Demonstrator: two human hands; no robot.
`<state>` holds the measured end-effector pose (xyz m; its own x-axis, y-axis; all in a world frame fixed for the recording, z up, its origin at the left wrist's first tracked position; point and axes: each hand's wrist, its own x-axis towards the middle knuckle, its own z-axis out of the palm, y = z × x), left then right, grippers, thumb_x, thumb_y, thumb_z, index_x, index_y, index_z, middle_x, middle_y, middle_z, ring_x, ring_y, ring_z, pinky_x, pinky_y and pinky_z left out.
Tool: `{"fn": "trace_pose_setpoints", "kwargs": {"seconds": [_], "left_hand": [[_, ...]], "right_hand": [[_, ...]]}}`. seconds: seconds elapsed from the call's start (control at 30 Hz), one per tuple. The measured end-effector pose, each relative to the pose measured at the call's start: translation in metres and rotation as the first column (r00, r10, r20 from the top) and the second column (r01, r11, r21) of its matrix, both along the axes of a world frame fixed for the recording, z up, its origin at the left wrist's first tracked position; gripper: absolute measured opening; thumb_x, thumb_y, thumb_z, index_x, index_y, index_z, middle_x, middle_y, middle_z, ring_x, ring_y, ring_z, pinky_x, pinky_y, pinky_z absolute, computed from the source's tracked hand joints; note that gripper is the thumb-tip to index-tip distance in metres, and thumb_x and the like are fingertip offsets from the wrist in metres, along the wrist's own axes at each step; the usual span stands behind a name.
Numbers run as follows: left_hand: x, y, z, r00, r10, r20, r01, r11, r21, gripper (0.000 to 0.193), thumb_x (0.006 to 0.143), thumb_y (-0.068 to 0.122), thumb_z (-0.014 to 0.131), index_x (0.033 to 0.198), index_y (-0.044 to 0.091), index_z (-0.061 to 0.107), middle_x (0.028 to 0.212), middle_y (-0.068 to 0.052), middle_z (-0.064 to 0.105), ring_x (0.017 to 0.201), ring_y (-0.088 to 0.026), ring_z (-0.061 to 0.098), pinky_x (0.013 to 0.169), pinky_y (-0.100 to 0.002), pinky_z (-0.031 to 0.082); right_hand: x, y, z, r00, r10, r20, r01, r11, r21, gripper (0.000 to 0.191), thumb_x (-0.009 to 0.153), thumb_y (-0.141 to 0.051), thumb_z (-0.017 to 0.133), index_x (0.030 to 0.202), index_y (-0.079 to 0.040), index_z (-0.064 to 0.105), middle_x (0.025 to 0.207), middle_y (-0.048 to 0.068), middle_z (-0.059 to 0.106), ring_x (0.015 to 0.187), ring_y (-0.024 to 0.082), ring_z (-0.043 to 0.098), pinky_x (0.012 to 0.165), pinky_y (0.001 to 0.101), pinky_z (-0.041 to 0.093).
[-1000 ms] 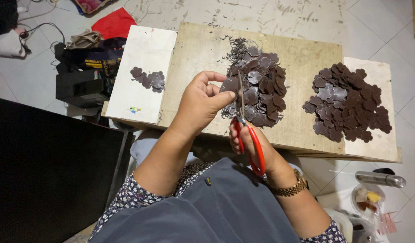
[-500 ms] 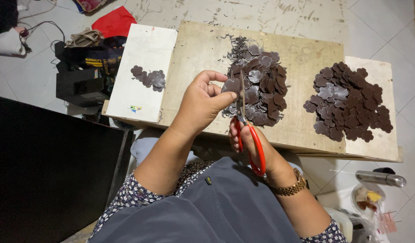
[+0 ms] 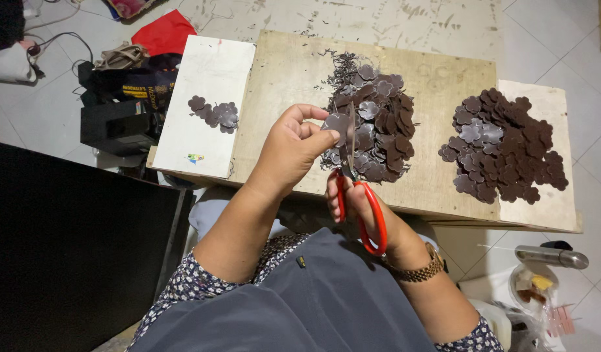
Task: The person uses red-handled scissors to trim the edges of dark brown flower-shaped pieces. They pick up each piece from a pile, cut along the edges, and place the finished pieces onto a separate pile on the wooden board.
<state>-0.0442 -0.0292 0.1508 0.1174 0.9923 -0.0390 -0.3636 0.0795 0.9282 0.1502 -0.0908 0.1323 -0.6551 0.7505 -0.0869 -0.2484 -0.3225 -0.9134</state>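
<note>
Far left of the middle pile (image 3: 373,127) of dark flower-shaped cutouts, on the white board (image 3: 209,98): a small cluster of cutouts (image 3: 216,114), well apart from both hands. Nearer the pile, just to its left: left hand (image 3: 291,148), grip pinched on a single dark flower piece (image 3: 337,122) by thumb and fingertips, held flat above the pile's near-left edge. Directly beneath that piece, toward the body: red-handled scissors (image 3: 359,202), long axis running nearly straight away from the body toward the pile, blades pointing up into the piece's lower edge; whether blades parted or closed, hard to tell. Right hand (image 3: 366,208), grip clenched through the scissor loops, just below the counter (image 3: 287,72) edge. Right of the middle pile, well apart: a second, larger heap of cutouts (image 3: 506,146), straddling the wooden board and a pale panel (image 3: 548,208).
</note>
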Motion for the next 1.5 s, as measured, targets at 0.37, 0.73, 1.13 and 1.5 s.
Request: {"fn": "trace_pose_setpoints", "kwargs": {"seconds": [0.37,0.73,1.13,1.5], "left_hand": [[0.004,-0.005,0.004,0.993,0.057,-0.099,-0.051,0.996,0.070,0.036,0.089,0.004,0.074,0.119,-0.001,0.055,0.081,-0.004,0.070,0.073,-0.006,0.063,0.066,-0.021,0.051],[0.005,-0.003,0.004,0.996,0.054,-0.075,-0.049,0.997,0.067,0.035,0.089,0.003,0.074,0.119,0.000,0.055,0.081,-0.004,0.070,0.072,-0.006,0.062,0.065,-0.021,0.050],[0.001,0.000,0.000,1.000,0.023,-0.019,-0.022,0.997,0.078,0.031,0.091,0.003,0.073,0.117,0.000,0.056,0.086,-0.005,0.072,0.077,-0.006,0.063,0.069,-0.020,0.050],[-0.002,0.002,-0.004,0.998,-0.054,-0.025,0.055,0.995,0.081,0.012,0.090,0.004,0.074,0.096,0.002,0.063,0.088,-0.002,0.070,0.077,-0.006,0.063,0.070,-0.022,0.052]], "right_hand": [[0.002,0.004,-0.011,0.992,-0.051,0.115,0.035,0.990,0.134,0.066,0.098,-0.068,0.049,0.118,-0.005,0.055,0.098,-0.001,0.053,0.087,0.010,0.049,0.080,0.0270,0.045],[-0.003,0.003,-0.014,0.998,-0.061,0.002,0.061,0.998,0.024,0.056,0.101,-0.066,0.046,0.105,-0.010,0.049,0.088,-0.003,0.042,0.077,0.009,0.037,0.070,0.0242,0.037],[-0.001,0.007,-0.009,0.997,-0.049,0.065,0.044,0.996,0.074,0.058,0.099,-0.066,0.052,0.105,-0.008,0.049,0.086,-0.002,0.043,0.074,0.009,0.038,0.067,0.0246,0.037],[0.002,0.005,0.000,0.988,-0.061,0.139,0.033,0.980,0.198,0.067,0.098,-0.073,0.048,0.109,-0.006,0.053,0.093,0.000,0.048,0.082,0.011,0.045,0.076,0.0259,0.043]]}}
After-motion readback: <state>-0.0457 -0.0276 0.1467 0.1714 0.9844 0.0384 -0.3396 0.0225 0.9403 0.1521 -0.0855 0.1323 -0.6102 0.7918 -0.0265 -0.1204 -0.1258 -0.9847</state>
